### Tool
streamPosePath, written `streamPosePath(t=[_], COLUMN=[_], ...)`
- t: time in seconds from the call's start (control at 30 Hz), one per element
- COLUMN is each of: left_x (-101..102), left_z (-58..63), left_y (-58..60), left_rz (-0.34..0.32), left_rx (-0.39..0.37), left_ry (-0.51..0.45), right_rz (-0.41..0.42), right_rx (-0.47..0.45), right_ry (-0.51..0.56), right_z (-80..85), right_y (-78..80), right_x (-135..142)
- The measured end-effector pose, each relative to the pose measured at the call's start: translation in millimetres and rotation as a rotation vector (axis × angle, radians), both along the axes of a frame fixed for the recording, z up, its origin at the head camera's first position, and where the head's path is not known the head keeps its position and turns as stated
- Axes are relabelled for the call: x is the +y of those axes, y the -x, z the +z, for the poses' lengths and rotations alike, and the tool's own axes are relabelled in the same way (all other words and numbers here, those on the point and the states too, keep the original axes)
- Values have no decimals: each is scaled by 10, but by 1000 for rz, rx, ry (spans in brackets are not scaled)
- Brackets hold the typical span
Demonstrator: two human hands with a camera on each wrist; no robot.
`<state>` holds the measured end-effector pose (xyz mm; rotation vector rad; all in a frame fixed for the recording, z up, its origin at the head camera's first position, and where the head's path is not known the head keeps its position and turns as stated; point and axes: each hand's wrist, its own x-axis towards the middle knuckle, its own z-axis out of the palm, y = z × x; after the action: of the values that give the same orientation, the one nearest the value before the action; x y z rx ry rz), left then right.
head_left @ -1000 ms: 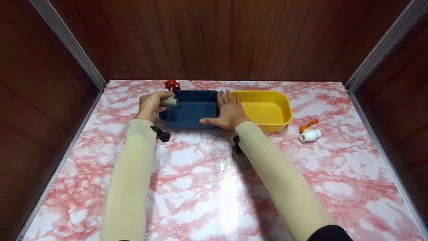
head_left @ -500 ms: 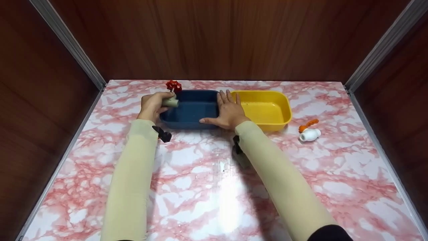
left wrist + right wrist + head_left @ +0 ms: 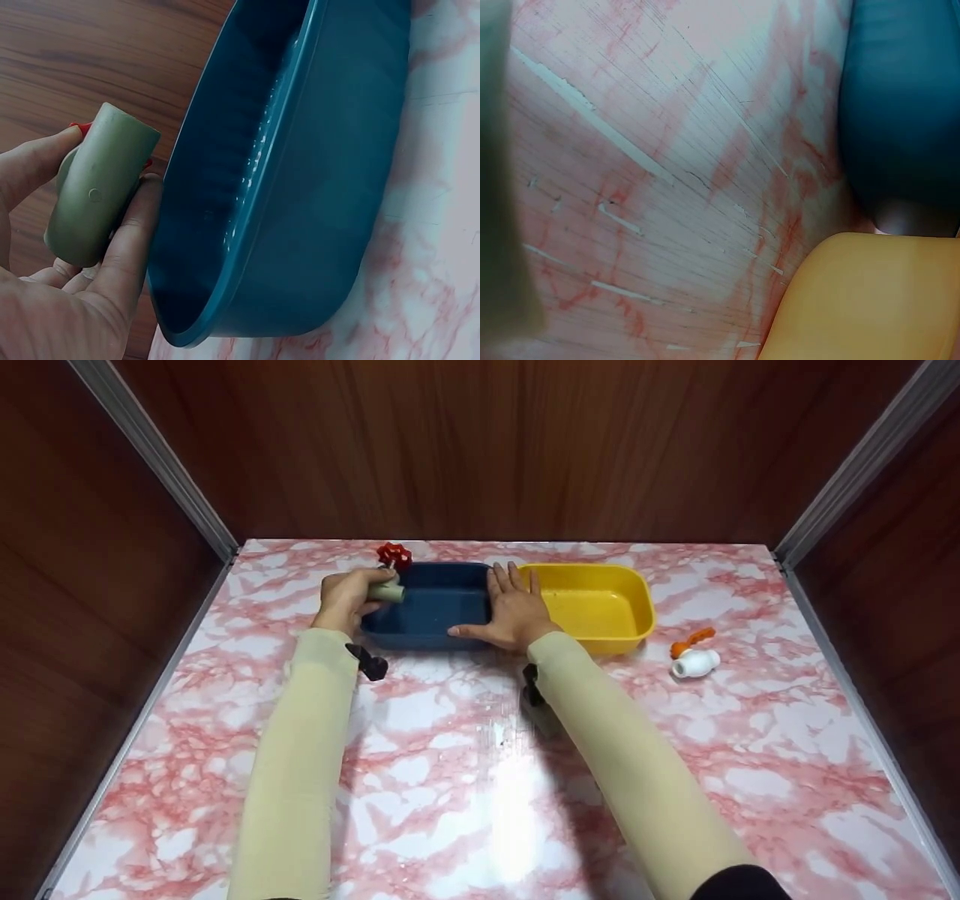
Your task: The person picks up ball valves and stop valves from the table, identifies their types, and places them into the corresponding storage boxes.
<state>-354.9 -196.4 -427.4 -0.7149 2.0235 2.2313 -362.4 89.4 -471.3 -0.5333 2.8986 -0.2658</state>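
My left hand (image 3: 346,598) grips an olive-green valve (image 3: 387,590) with a red handwheel (image 3: 394,556), holding it over the left rim of the dark blue bin (image 3: 431,604). In the left wrist view my thumb and fingers (image 3: 124,247) wrap the valve's green body (image 3: 97,187) right beside the blue bin's rim (image 3: 270,172). My right hand (image 3: 512,610) lies flat with straight fingers on the blue bin's right end, next to the yellow bin (image 3: 600,604). The right wrist view shows only the blue bin wall (image 3: 900,105), the yellow bin wall (image 3: 870,300) and tabletop.
A white valve with an orange lever (image 3: 694,654) lies on the pink marbled table (image 3: 480,780) right of the yellow bin. Dark wooden walls close in the back and both sides.
My left hand has carried the green valve slightly to the right, further over the blue bin's left rim. The right hand has stayed put.
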Motion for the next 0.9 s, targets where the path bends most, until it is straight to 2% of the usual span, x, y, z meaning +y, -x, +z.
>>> streamPosePath(t=[0.9], left_x=[41], left_z=[-36], left_y=[-24], left_rz=[-27], left_rx=[-10], left_ry=[44], right_rz=[0], right_rx=[-8], right_ry=[4], right_z=[3], right_y=[2], right_x=[-3])
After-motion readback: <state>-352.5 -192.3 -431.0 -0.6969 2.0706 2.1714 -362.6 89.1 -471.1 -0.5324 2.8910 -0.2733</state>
